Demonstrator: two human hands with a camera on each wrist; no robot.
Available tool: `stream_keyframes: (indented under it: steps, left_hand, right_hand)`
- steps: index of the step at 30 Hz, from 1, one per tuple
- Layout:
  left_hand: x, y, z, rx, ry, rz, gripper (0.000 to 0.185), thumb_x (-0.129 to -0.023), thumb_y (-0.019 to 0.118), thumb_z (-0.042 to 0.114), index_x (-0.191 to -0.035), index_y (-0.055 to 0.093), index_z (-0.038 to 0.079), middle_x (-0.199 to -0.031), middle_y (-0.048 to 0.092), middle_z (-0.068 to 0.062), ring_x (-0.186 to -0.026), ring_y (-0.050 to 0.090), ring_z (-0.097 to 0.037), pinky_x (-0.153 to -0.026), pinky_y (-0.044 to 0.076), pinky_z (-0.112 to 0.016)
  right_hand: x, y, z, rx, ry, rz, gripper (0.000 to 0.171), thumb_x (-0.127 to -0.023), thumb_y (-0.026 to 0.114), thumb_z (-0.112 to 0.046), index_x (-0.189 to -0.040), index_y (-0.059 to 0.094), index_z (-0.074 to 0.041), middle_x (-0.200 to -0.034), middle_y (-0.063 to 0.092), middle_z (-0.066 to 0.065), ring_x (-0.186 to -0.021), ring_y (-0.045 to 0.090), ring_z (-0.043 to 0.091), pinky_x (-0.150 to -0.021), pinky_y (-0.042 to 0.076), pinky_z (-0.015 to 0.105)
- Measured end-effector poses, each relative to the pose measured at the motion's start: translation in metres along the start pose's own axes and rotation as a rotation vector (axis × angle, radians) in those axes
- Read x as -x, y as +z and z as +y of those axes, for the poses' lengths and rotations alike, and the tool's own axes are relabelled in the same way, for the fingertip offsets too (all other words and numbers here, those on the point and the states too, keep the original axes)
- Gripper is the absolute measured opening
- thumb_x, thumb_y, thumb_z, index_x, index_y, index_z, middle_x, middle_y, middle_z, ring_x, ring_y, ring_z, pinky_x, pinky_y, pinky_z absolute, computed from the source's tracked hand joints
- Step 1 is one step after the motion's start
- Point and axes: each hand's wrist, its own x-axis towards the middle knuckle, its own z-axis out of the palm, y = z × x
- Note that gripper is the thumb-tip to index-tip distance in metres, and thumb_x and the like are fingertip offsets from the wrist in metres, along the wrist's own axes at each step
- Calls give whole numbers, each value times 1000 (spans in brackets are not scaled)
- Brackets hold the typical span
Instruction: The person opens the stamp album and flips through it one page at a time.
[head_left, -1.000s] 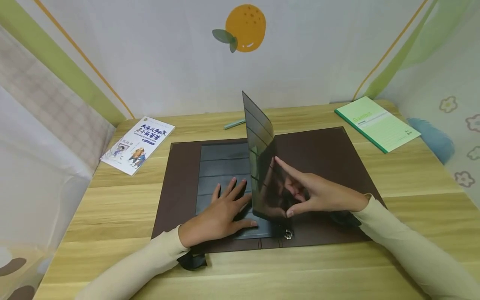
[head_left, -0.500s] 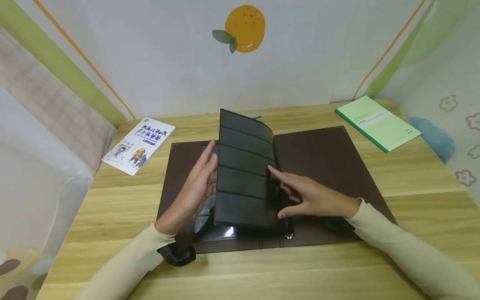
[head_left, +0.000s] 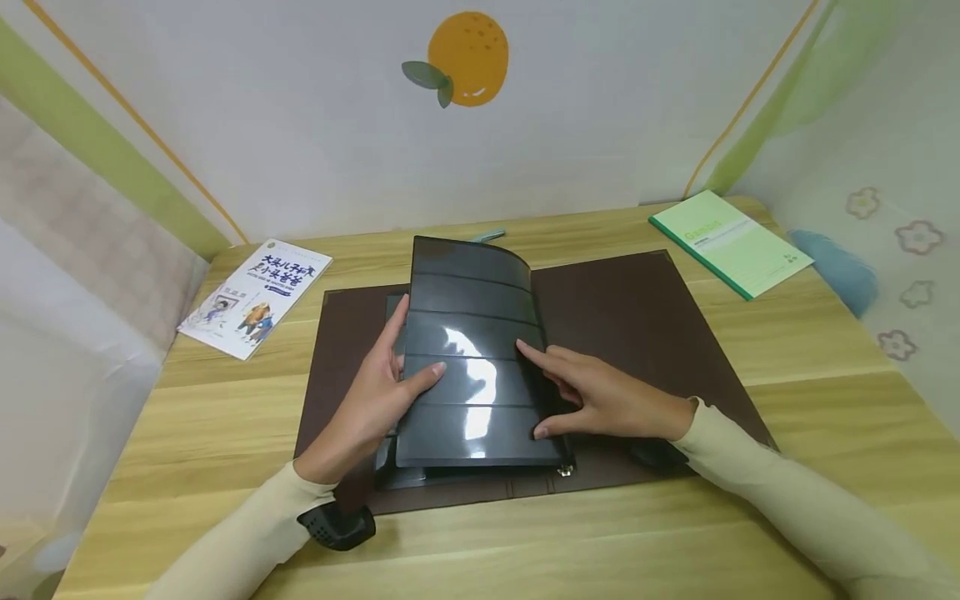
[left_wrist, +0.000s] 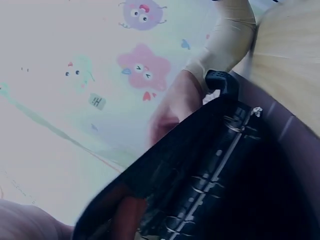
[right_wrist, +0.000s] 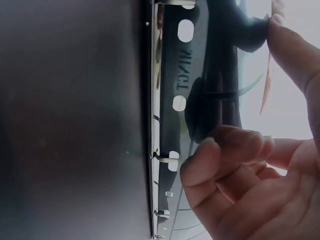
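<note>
A brown ring binder lies spread open on the table. Its black pocket page, crossed by horizontal strips, is lifted and tilted over the left side. My left hand holds this page by its outer edge, thumb on the face and the other fingers behind. Near the spine, my right hand touches the page with its extended index finger, its thumb spread lower down. Metal rings run through the page holes in the left wrist view. The right wrist view shows the punched margin beside the right hand's bent fingers.
A white illustrated booklet lies at the back left of the wooden table. A green notebook is at the back right. Behind the binder lies a pale green pen-like stick, partly hidden by the page.
The page has swung from nearly upright down to the left. My left hand has left the pages below and now grips this page's outer edge. My right hand stays near the spine.
</note>
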Motion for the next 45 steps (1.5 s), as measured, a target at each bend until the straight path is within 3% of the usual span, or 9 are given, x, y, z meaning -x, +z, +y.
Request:
stream_keyframes:
  steps: [3,7,9,11,14,19,27,35,45]
  left_hand:
    - [1,0,-4,38,-37,8,96,-95,69,10,-161,7,44,-137,55,-16,-83,71,-22,-70,56,-34]
    - [2,0,-8,21,-43,27,99,-94,70,10,-161,5,44,-147,46,-12,-52,45,-9,-71,49,-28]
    - [2,1,-10,8,-45,42,98,-94,71,10,-161,7,44,-130,56,-12,-48,38,-8,-68,45,-26]
    - [2,1,-12,-1,-49,48,97,-94,70,10,-161,9,42,-102,62,-6,-46,35,-8,-62,43,-26]
    - [1,2,-17,4,-69,41,95,-95,69,10,-162,10,40,-57,34,2,-44,35,-9,-57,41,-26]
    - [1,1,-22,20,-69,24,96,-95,67,6,-163,6,36,-91,68,-14,-61,59,-10,-69,50,-27]
    - [2,-11,-26,-26,-93,41,98,-94,69,6,-163,7,37,-61,56,-3,-45,50,-8,-54,47,-25]
    - [15,-35,-33,-133,-98,-2,93,-96,67,4,-163,9,32,-106,74,-27,-73,75,-23,-63,59,-37]
    - [5,-41,-31,-394,-175,2,97,-92,74,21,-163,8,9,-70,69,-10,-54,63,-16,-54,50,-32]
  right_hand:
    - [-1,-4,2,32,-5,18,100,-83,79,-48,-161,27,-14,-86,40,-5,-68,34,0,-62,36,16]
    - [1,-25,20,127,68,75,96,-88,78,-42,-162,24,-12,-110,52,9,-93,49,15,-82,45,30]
    - [4,-41,36,175,168,67,96,-90,76,-39,-162,20,-10,-137,47,19,-121,48,30,-100,42,49]
    - [11,-56,54,218,288,10,98,-92,73,-42,-163,15,-9,-161,27,22,-147,27,41,-110,28,68]
    - [20,-71,77,223,446,-113,104,-90,72,-50,-163,10,-7,-170,1,22,-155,-4,48,-114,7,77]
    - [27,-72,96,146,540,-214,117,-84,74,-58,-163,5,-6,-168,-10,25,-151,-17,52,-116,-7,74]
    - [35,-69,104,109,586,-225,121,-84,75,-56,-163,-4,-10,-168,-19,22,-150,-23,51,-115,-11,74]
    - [32,-72,102,121,578,-235,122,-84,74,-57,-163,-6,-12,-168,-20,20,-150,-25,50,-115,-12,73]
    - [27,-73,102,131,581,-258,122,-84,74,-59,-163,-6,-12,-168,-20,20,-150,-24,50,-115,-11,73]
